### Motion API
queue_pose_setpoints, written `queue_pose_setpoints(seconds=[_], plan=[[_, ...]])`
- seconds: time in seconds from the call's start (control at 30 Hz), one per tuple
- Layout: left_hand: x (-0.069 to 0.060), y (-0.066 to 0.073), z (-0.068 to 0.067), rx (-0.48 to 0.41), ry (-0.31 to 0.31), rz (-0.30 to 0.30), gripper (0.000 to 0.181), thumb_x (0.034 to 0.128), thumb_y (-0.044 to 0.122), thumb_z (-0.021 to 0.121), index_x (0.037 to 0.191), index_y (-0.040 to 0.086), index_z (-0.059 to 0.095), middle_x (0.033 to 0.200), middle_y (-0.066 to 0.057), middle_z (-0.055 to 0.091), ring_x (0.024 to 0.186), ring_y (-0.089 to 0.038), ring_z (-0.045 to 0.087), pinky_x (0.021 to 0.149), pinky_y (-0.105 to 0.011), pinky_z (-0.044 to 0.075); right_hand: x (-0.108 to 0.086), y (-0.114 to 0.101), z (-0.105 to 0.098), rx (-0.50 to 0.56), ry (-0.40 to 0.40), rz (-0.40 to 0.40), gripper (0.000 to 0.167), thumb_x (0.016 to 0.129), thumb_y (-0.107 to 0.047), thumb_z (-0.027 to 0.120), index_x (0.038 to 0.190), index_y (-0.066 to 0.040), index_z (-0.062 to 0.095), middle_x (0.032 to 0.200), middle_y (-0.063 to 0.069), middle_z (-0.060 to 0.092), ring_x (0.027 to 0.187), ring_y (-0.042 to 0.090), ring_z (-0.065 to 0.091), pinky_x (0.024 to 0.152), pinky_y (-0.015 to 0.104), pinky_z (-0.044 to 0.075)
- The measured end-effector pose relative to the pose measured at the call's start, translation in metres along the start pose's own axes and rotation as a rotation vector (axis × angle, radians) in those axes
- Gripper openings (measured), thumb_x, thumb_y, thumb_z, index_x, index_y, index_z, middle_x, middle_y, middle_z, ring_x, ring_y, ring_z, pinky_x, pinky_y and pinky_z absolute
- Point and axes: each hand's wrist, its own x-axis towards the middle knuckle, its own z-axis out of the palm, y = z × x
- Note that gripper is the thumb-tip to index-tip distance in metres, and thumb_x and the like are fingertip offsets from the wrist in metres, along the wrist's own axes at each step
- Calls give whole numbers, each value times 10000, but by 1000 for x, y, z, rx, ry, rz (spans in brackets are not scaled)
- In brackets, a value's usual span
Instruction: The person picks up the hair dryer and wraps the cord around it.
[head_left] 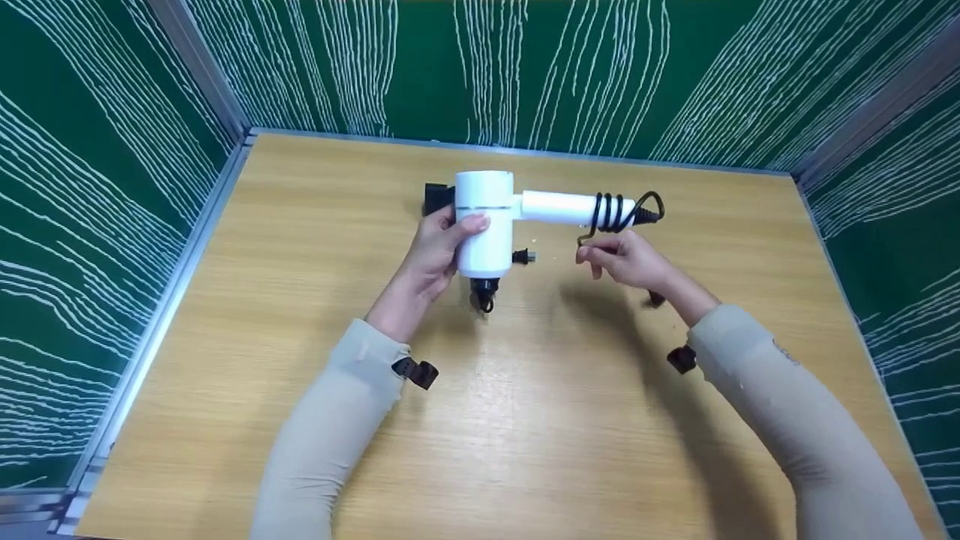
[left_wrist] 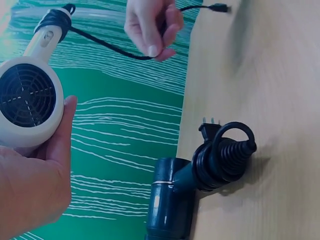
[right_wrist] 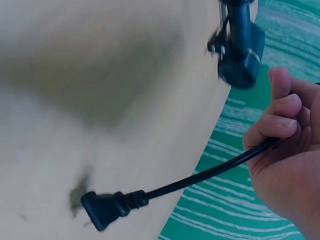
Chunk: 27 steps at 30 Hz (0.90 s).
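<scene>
A white hair dryer (head_left: 486,244) is in my left hand (head_left: 433,255), which grips its barrel with the thumb across the front. The dryer's handle points right, and a black cord (head_left: 607,214) is wound around the handle's end in several loops. My right hand (head_left: 631,259) holds the cord below the loops, with fingers curled around it. In the right wrist view, the cord's free end hangs past the hand to a black two-pin plug (right_wrist: 104,209). The dryer's round rear grille (left_wrist: 27,95) faces the left wrist camera.
On the wooden table (head_left: 517,435), a black hair dryer (left_wrist: 170,205) lies beneath the white one and is partly hidden in the head view. Its own plug (head_left: 523,256) sticks out to the right. Green walls (head_left: 420,67) with white wavy lines surround the table.
</scene>
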Motion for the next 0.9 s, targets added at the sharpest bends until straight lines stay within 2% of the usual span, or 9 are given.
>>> queue_pose_setpoints(seconds=[0.1,0.17,0.23,0.33,0.37,0.47,0.57,0.73,0.9], plan=[[-1,-2,-2,8,-26,-11,747,797,272,839,1433,-23,579,1293,-196,676,1142,-323,681,1048,-498,558,6,-3,-14,-27,3,27,274,1118,-217,551,1218,-19,713,960,129,700,694,114,517,620,251,426],[-1,-3,-3,15,-49,-18,768,782,282,853,1426,-39,583,1274,-199,687,1124,-316,689,1043,-497,562,10,-7,-25,-56,14,-15,224,1064,-148,614,1191,8,712,990,154,720,762,116,560,688,260,459],[0,-5,-4,31,-74,-28,744,799,265,832,1422,-57,584,1256,-197,697,1106,-304,698,1035,-490,570,13,-11,-36,-96,27,-61,228,1022,-107,661,1180,41,733,1036,184,749,819,107,597,749,254,477],[0,-6,-4,48,-92,-52,633,866,188,762,1415,-71,584,1241,-190,705,1090,-290,705,1015,-472,584,16,-19,-52,-143,43,-78,239,1026,-112,687,1202,34,754,1078,212,769,845,93,638,776,226,495],[0,-6,-5,54,-92,-61,597,886,160,738,1413,-74,584,1236,-187,705,1082,-287,706,1004,-469,590,17,-21,-57,-164,35,-70,250,1055,-140,665,1230,16,755,1070,204,774,810,77,632,746,206,489],[0,-7,-5,72,-88,-91,527,928,104,707,1411,-69,588,1241,-186,694,1076,-286,703,983,-466,601,17,-33,-72,-213,17,-8,290,1116,-216,577,1249,-39,764,957,148,765,614,57,538,538,186,426],[2,-8,-6,101,-87,-118,515,949,94,712,1423,-64,585,1263,-193,679,1084,-291,696,987,-475,600,15,-47,-85,-281,7,-12,299,1121,-245,568,1247,-68,773,854,99,740,520,89,454,450,203,364],[5,-11,-10,144,-80,-135,528,962,111,731,1440,-54,580,1302,-205,663,1113,-302,685,1010,-481,587,10,-78,-100,-369,33,-67,305,1112,-295,600,1170,-73,800,809,61,723,595,171,522,494,252,410],[8,-15,-14,174,-60,-133,527,961,106,739,1433,-68,583,1289,-215,669,1102,-310,693,986,-483,600,6,-101,-99,-434,70,-160,278,1110,-254,607,1113,-60,805,780,69,709,655,209,575,545,261,430]])
